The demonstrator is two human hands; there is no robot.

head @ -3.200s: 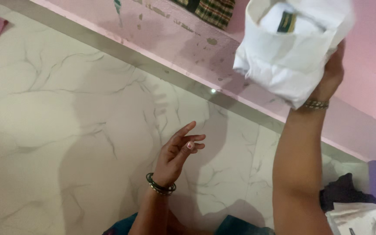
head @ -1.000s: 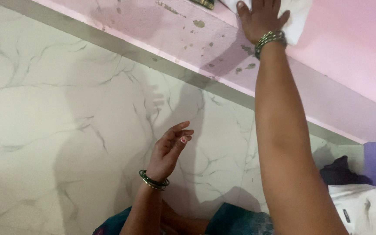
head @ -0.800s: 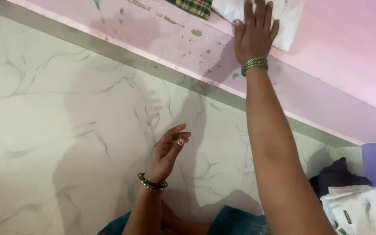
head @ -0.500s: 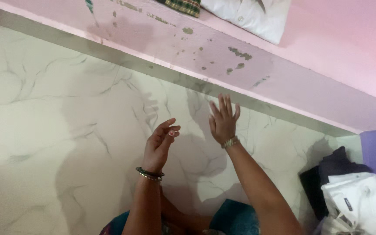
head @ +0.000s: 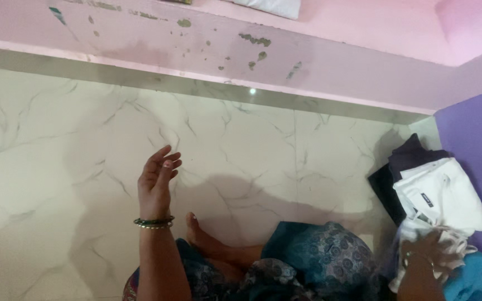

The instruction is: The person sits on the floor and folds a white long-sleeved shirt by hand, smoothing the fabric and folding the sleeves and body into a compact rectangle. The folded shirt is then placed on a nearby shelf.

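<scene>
The right hand (head: pixel 428 253) is seen at the lower right, laid on a pile of folded clothes (head: pixel 439 195); its grip cannot be told, as the view there is blurred. The pile, white over dark with a blue piece beside it, is set on the marble floor (head: pixel 57 167) against the purple wall (head: pixel 475 134). The left hand (head: pixel 156 181) is held raised, fingers loosely spread, grasping nothing. Farther off, a pink ledge (head: pixel 196 44) is seen carrying a white folded cloth (head: pixel 269 6) at its top edge.

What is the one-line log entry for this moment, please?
left hand: raised, open, empty | right hand: on white garment in pile | floor: marble
</scene>
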